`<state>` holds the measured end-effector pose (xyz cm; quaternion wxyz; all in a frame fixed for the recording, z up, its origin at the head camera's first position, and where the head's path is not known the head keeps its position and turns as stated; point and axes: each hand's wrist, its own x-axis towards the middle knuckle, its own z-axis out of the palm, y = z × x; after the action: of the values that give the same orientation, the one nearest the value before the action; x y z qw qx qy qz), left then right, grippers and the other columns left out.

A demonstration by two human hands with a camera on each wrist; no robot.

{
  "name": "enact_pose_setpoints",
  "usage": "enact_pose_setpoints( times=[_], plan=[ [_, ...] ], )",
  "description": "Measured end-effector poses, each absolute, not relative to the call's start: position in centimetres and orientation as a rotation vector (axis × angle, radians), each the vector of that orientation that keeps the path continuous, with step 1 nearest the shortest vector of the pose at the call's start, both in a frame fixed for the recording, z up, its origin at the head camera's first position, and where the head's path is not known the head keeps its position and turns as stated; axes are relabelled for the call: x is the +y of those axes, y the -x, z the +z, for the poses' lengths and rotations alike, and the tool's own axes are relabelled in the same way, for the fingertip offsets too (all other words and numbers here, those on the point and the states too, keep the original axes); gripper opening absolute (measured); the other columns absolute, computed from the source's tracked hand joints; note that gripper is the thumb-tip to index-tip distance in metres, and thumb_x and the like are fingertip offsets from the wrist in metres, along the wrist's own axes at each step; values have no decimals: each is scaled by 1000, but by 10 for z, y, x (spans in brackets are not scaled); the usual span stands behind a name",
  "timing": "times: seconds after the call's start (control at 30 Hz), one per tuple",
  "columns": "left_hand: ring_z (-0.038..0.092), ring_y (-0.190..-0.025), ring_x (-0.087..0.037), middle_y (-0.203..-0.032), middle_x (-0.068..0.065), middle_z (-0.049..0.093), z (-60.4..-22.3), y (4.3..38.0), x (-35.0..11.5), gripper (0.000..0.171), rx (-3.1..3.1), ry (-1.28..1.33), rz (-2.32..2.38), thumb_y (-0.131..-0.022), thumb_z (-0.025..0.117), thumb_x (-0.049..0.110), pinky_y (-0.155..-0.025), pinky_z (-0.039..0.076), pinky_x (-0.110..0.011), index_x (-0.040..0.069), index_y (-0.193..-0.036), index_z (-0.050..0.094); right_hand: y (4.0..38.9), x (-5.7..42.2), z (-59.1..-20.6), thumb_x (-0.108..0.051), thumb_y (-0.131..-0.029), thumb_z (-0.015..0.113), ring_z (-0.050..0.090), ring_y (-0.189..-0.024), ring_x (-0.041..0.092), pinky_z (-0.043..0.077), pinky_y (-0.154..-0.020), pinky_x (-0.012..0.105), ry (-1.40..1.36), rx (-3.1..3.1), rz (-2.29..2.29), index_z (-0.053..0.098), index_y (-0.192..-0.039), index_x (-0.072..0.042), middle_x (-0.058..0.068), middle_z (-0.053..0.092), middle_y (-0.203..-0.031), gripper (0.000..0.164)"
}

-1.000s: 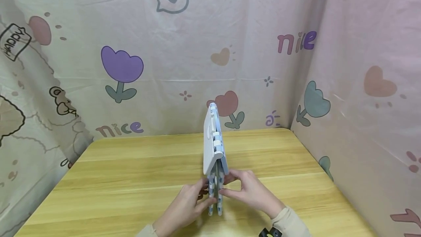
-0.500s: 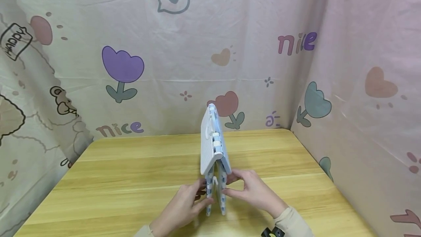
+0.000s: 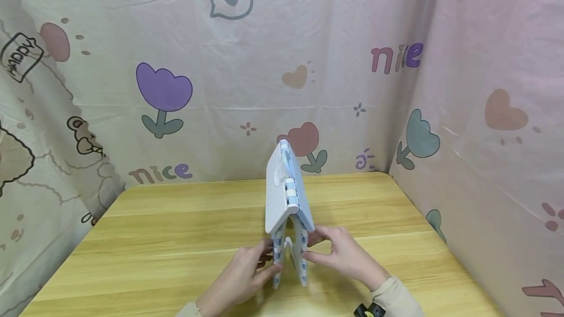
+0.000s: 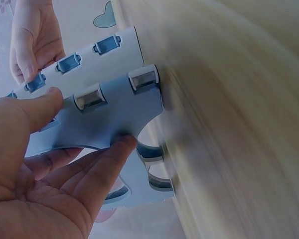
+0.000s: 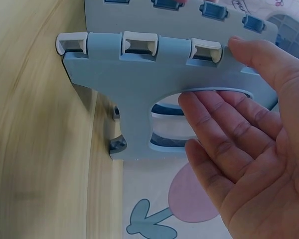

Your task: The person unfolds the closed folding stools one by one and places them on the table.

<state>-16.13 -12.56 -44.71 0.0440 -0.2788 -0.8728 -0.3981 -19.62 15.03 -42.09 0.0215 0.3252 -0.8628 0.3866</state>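
A white and light-blue folding stool point(image 3: 275, 194) stands on the table in the middle of the head view, its top folded into a peak and its two leg panels spread apart below. My left hand point(image 3: 244, 270) grips the left leg panel point(image 4: 117, 109), thumb at the hinged edge and fingers on the cut-out side. On the opposite side, my right hand point(image 3: 342, 259) holds the right leg panel point(image 5: 132, 87) between thumb and fingers, with fingertips at the oval opening. A thin white link point(image 3: 288, 242) shows between the panels. The stool's far side is hidden.
The wooden table point(image 3: 185, 229) reaches out on both sides of the stool. A patterned cloth point(image 3: 246, 53) hangs behind it and along the sides. A small black device point(image 3: 369, 310) sits by the right sleeve.
Both leg panels have swung apart, left one to the left and right one to the right, with my hands on them. The folded top has widened, and the gap beneath has grown.
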Motion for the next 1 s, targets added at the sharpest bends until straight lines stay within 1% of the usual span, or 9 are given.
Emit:
enact_pose_setpoints(
  times=[0.27,0.4,0.5,0.67,0.83,1.0],
  plan=[
    [80,-106,-39,-131,-23,75,-447,161,-128,42,-2687,844,-1224,-103,74,31,-85,68,-37,6,-134,63,197,154,-421,-43,-96,80,77,-105,10,58,-105,54,-1002,-2673,1201,74,-125,-15,-9,82,-111,40],
    [80,-107,-39,-131,-23,75,-447,162,-129,42,-2699,833,-1203,-103,73,32,-86,68,-36,6,-135,63,197,156,-422,-43,-96,80,76,-105,10,58,-105,53,-995,-2680,1201,74,-123,-16,-10,82,-111,39],
    [80,-107,-39,-131,-23,75,-447,162,-130,43,-2699,831,-1196,-103,73,33,-86,68,-35,6,-135,63,197,157,-422,-43,-96,80,76,-105,10,58,-106,54,-988,-2684,1202,74,-123,-16,-10,82,-111,39],
    [80,-106,-40,-130,-24,75,-447,161,-133,44,-2687,835,-1201,-103,73,35,-85,68,-36,5,-134,64,198,158,-421,-44,-96,80,76,-105,10,58,-105,55,-976,-2692,1194,74,-123,-17,-10,82,-110,39],
    [80,-106,-40,-130,-24,75,-447,161,-135,43,-2674,838,-1202,-103,74,33,-84,68,-36,5,-134,63,198,160,-421,-43,-96,80,76,-105,9,58,-104,53,-971,-2695,1168,74,-118,-19,-10,82,-109,34],
    [80,-106,-41,-130,-25,75,-447,160,-138,42,-2672,841,-1209,-103,74,30,-84,68,-35,5,-135,63,198,162,-421,-44,-96,80,76,-105,9,58,-104,53,-971,-2697,1165,74,-118,-19,-11,82,-109,34]
  ],
)
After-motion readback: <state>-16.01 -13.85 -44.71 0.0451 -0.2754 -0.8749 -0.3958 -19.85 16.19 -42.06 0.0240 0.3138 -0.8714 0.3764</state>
